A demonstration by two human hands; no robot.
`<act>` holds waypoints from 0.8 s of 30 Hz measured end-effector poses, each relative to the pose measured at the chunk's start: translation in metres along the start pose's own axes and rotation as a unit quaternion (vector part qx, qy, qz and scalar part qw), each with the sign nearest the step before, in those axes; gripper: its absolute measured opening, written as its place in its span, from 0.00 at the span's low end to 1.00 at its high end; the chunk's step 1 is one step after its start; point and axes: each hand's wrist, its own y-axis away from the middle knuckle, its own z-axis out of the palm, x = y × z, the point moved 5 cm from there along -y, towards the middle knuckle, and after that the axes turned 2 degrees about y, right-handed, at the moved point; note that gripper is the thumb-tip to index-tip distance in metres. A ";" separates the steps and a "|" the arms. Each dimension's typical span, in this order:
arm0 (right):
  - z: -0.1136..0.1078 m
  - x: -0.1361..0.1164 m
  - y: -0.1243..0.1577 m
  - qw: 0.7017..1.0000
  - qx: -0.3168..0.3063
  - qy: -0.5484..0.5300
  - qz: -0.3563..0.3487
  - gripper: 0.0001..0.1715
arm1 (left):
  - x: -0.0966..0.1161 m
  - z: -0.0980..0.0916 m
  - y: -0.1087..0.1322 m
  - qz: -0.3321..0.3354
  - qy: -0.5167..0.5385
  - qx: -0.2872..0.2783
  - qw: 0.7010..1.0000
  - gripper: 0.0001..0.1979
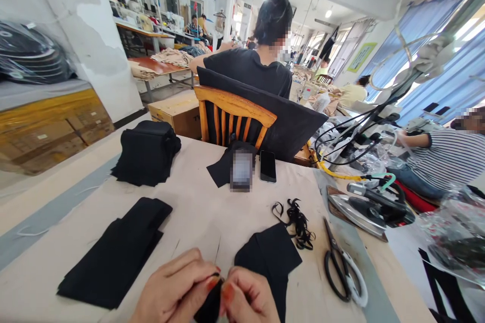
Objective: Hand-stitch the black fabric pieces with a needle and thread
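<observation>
Close to my body, my left hand [178, 285] pinches the edge of a small black fabric piece [209, 305]. My right hand [246, 295] is closed on the same piece, its thumb and fingers meeting my left fingertips. Most of the piece is hidden behind my hands and the lower frame edge. Just beyond my right hand lie black cut fabric pieces [276, 250], partly overlapping. A tangle of thin black strips [299, 222] sits behind them. On the left rests a flat stack of black fabric panels [113, 252].
A taller black fabric stack [146, 154] stands at the back left. Scissors [341, 267] lie to the right, with an iron [364, 212] beyond them. A phone [268, 166] lies near the far edge, before a wooden chair [235, 106] where a person sits.
</observation>
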 end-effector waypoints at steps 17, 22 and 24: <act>-0.006 -0.005 -0.013 0.998 0.046 -0.026 0.043 0.16 | -0.028 0.015 -0.004 -0.193 0.143 0.011 0.971 0.08; -0.013 0.008 -0.018 0.958 0.144 -0.212 0.132 0.21 | -0.052 0.031 0.004 -0.323 0.326 0.047 0.887 0.13; -0.016 0.012 -0.019 0.940 0.188 -0.247 0.143 0.22 | -0.053 0.036 0.003 -0.330 0.352 0.032 0.876 0.11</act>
